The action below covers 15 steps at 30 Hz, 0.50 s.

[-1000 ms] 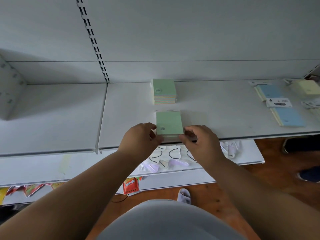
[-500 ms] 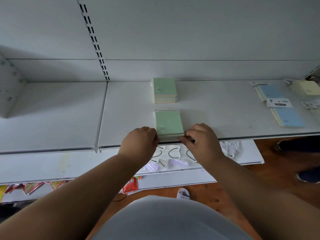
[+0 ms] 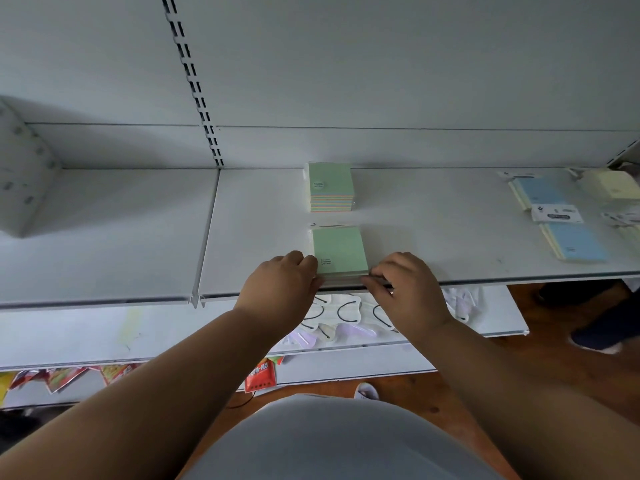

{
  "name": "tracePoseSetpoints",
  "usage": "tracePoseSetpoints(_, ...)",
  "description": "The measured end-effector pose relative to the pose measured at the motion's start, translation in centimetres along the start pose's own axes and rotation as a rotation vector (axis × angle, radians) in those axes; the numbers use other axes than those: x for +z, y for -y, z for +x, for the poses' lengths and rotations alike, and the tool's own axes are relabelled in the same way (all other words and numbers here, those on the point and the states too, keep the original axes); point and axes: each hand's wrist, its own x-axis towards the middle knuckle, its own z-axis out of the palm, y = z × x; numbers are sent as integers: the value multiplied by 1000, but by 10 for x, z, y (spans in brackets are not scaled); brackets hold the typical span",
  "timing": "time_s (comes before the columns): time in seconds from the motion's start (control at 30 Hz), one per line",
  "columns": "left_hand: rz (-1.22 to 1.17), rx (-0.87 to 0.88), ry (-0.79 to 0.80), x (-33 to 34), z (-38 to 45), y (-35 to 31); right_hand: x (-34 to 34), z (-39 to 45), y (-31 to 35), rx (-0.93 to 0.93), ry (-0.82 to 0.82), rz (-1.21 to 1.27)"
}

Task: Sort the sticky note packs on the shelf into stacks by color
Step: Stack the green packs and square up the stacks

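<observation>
A green sticky note pack point(image 3: 339, 250) lies at the front edge of the white shelf point(image 3: 433, 237). My left hand point(image 3: 282, 284) grips its near left corner and my right hand point(image 3: 405, 289) pinches its near right corner. Behind it stands a taller green-topped stack point(image 3: 330, 187) with multicoloured layers. Far right lie two blue packs point(image 3: 575, 242), point(image 3: 535, 192) and a pale yellow pack point(image 3: 611, 183).
A white label card point(image 3: 556, 213) lies between the blue packs. The left shelf section point(image 3: 104, 230) holds nothing. A lower shelf point(image 3: 485, 323) carries white and lilac packaged items. Red snack packets point(image 3: 259, 375) hang lower down. Someone's shoe point(image 3: 602, 327) is on the wooden floor at right.
Both hands have slid slightly toward the pack's near corners at the shelf edge; the pack has barely moved.
</observation>
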Motion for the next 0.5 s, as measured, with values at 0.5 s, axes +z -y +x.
tracePoseSetpoints(0.5, -148, -120, -11, -7, -1, 1, -13, 4, 6, 10, -40, -53)
